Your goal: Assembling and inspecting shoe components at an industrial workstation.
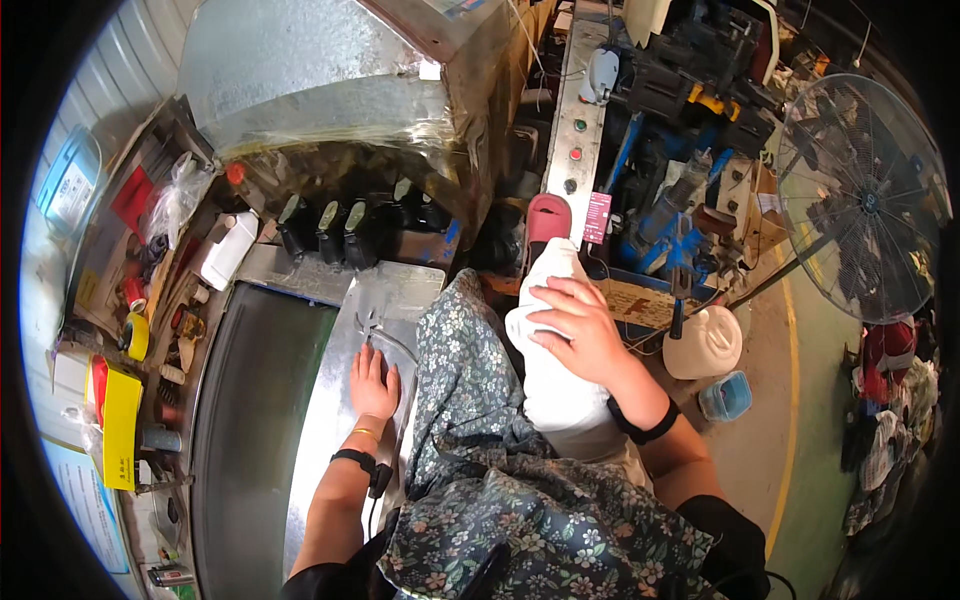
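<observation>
My left hand (374, 385) lies flat on a bare metal plate (325, 400), its fingers stretched forward. Just past the fingertips are a small metal piece (371, 324) and a thin cable, too small to make out well. My right hand (580, 330) rests with fingers apart on my leg in white trousers (553, 385), holding nothing. A dark red shoe (548, 216) is on that foot. A dark floral apron (500, 510) covers my lap and other leg. Several black shoe-shaped pieces (355, 235) stand under the metal hood, ahead of my left hand.
A dark conveyor belt (250, 420) runs along the left under the metal hood (310, 75). Left of it, a shelf holds a yellow box (122, 425) and a white bottle (230, 250). On the right are a machine (680, 200), a large fan (868, 200) and a plastic jug (703, 343).
</observation>
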Demonstrator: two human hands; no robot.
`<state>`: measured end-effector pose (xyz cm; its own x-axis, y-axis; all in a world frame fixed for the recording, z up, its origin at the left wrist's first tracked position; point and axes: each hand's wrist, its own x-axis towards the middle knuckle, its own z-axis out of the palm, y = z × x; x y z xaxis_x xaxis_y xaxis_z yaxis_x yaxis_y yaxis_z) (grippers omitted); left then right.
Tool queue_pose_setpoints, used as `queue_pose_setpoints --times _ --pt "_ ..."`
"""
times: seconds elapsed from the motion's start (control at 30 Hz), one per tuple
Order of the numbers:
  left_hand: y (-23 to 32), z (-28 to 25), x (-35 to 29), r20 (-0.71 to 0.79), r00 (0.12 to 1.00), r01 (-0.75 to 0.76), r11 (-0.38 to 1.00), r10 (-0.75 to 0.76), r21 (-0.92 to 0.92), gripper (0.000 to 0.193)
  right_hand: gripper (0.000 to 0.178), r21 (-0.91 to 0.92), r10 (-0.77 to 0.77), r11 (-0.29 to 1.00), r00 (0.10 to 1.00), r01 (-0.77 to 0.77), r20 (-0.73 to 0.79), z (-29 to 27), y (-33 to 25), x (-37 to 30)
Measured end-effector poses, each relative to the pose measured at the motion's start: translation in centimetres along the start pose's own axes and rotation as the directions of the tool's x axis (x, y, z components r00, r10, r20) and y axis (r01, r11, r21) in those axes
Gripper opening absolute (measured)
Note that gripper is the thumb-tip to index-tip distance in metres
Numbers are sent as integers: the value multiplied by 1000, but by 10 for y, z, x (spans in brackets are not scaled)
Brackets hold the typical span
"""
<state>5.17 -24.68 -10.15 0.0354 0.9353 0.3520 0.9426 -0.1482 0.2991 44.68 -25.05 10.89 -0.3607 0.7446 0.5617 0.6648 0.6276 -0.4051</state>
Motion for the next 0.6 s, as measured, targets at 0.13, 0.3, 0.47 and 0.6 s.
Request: queue_pose_setpoints --times 0.13,0.3,0.47,0.6 --pt "-1 0 -1 16 1000 4 1000 -3 -2 48 15 53 -22 998 999 24 -37 10 8 0" --pt "3 -4 -2 55 998 -12 1000 11 24 48 10 81 -34 996 998 39 -54 20 6 2" --pt "6 -9 -4 72 997 -14 999 11 42 47 7 126 -13 992 998 20 -55 26 2 5" --pt "6 -6 -2 74 996 -41 999 39 20 46 7 135 29 991 997 -20 -66 24 1 2"
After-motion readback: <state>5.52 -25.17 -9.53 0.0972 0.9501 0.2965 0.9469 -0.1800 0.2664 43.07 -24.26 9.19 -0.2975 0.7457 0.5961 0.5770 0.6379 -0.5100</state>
